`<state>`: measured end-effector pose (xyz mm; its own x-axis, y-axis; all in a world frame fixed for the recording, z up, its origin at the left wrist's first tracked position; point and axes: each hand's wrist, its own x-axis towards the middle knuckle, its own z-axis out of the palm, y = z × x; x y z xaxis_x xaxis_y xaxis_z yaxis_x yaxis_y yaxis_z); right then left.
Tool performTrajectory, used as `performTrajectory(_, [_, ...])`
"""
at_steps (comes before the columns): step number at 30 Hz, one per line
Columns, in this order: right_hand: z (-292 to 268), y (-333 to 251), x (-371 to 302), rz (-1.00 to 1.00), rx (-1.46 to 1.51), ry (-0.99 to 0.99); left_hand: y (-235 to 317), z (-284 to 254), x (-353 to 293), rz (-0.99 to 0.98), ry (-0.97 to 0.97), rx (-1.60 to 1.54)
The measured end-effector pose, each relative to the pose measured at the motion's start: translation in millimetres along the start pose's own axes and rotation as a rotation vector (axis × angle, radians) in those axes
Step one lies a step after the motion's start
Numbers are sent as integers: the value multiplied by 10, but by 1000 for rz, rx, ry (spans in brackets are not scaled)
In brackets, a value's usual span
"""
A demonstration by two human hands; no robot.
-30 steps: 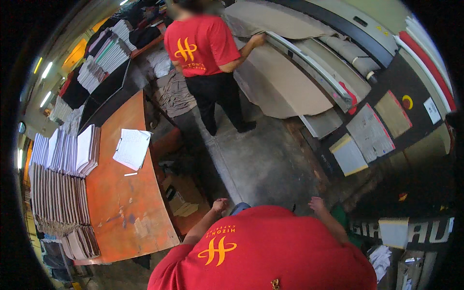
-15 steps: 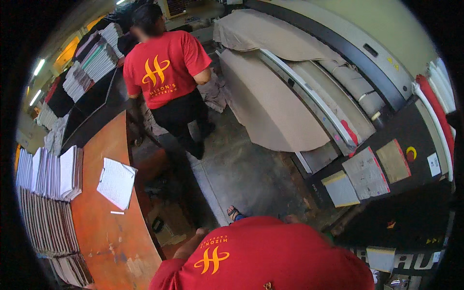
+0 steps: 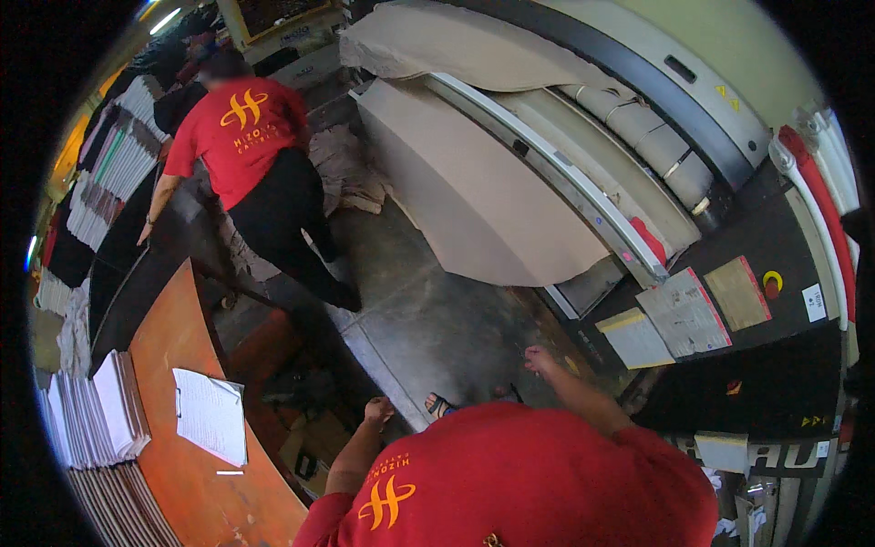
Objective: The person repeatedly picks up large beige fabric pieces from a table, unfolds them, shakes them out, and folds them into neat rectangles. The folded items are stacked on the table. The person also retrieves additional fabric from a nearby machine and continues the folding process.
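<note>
My left hand point(image 3: 378, 411) hangs in front of my red shirt, beside the orange table's open underside. Its fingers are curled in, and nothing shows in them. Farther forward on the right, my right hand point(image 3: 540, 361) is held over the grey floor. Its fingers are slightly bent and apart, with nothing visible between them. Neither hand touches anything. The big ironing machine point(image 3: 583, 196), with beige cloth point(image 3: 492, 182) draped over its front, stands ahead of my right hand. A clipboard with written sheets point(image 3: 211, 415) lies on the table point(image 3: 169, 342) to my left.
A person in a red shirt point(image 3: 239, 137) leans left ahead, an arm toward dark bins with folded cloth stacks point(image 3: 118, 155). Folded linens point(image 3: 96, 410) line the table's left side. Crumpled cloth point(image 3: 344, 169) lies on the floor. Rolled red and white cloth point(image 3: 811, 201) stands at right.
Both my arms have swung out from my body, bringing my right hand into plain view. The other person has moved left and forward, now leaning. The view has shifted slightly.
</note>
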<state>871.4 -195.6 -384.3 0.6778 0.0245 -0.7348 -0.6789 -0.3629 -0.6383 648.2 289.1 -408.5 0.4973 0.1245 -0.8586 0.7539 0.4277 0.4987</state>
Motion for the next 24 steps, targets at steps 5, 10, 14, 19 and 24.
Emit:
performTrajectory(5, [-465, 194, 594, 30, 238, -147, -80, 25, -227, -55, 157, 103])
performTrajectory(10, [-730, 158, 1159, -165, -329, -46, -395, 135, -468, -21, 227, 4])
performTrajectory(14, [-789, -161, 1514, 261, 637, -31, -614, 390, -692, 45, 278, 26])
performTrajectory(19, [-823, -590, 1683, 429, 1064, -30, -614, 914, -856, -82, 462, 72])
performTrajectory(24, [-842, -897, 1583, 382, 1198, 16, -307, 1305, -846, -8, 467, 108])
